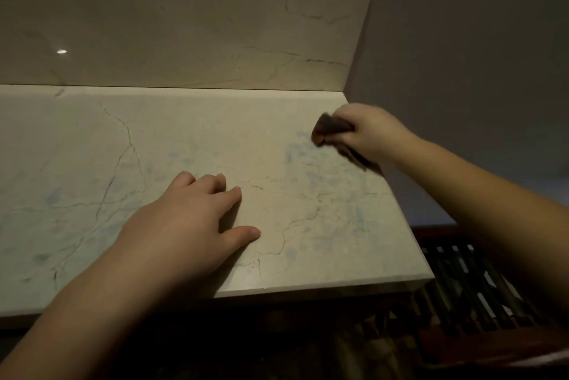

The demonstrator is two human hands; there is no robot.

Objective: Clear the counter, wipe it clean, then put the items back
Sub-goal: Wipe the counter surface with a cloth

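Two stages remained. Counter (pixel 215 139) bare, so clearing looked done. Right hand (pixel 374 133) clutched dark cloth (pixel 331 130) at counter's far right corner, wiping. Left hand (pixel 187 225) flat mid-counter, fingers loosely spread. Items out of view.

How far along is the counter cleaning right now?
Clearing looks done: no items show on the marble counter. Wiping is in hand: the right hand grips a dark cloth at the far right corner, while the left hand rests flat on the counter. Bluish smears remain, so more wiping is left, then returning the items, none in view.
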